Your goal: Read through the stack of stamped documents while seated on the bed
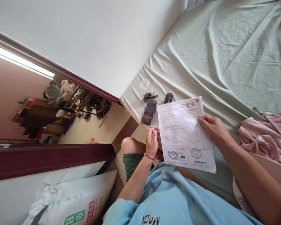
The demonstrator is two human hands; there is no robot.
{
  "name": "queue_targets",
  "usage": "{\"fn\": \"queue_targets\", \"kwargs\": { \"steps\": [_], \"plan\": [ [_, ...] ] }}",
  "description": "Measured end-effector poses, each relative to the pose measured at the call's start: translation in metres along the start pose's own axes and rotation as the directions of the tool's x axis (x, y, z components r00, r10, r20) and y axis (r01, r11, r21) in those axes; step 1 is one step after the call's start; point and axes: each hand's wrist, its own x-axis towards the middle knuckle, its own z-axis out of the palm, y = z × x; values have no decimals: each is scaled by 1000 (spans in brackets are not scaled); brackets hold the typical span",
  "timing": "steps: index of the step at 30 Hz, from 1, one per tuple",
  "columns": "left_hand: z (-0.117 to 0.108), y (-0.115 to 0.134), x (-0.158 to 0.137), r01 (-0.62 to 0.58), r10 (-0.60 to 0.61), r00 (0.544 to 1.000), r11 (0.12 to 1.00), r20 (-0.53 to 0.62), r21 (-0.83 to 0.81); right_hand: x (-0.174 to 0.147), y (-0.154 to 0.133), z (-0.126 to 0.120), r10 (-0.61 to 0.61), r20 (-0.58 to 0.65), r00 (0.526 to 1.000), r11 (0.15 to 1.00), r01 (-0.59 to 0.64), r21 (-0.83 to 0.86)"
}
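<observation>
Printed sheets of paper (179,137) with a table of text, two round stamps and a barcode are held over my lap, slightly tilted. My right hand (212,126) grips their right edge, thumb on the front and the other fingers behind. Beside the left edge is my left hand (152,140), a red string around its wrist. Its fingers are curled; whether they hold anything is hidden. Past the sheets, on the bed, lie a partly blurred dark phone-like object (150,111) and a black case-like object (168,98).
Dark crumpled bits (150,96) and a clear round lid-like piece (145,83) lie on the pale green bedsheet (196,59). Pink cloth (267,136) is at the right. A white printed sack (77,197) stands lower left, near a doorway onto a cluttered room.
</observation>
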Motion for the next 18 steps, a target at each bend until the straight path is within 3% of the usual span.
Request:
{"fn": "queue_targets", "kwargs": {
  "steps": [4, 8, 13, 18],
  "plan": [
    [7, 4, -1, 137, -121, 988, 976, 100, -171, 0, -3, 2, 7, -39, 999, 998, -4, 63],
    [8, 4, -4, 97, -69, 986, 978, 152, -185, 3, 3, -2, -51, -62, 997, 998, 48, -42],
    [7, 13, -9, 24, -19, 985, 999, 173, -28, 5, 10, -6, -202, -126, 971, 922, 145, -358],
    [5, 11, -9, -67, 48, 993, 981, 107, 184, 3, 3, -4, -285, -151, 947, 857, 182, -481]
  ]
}}
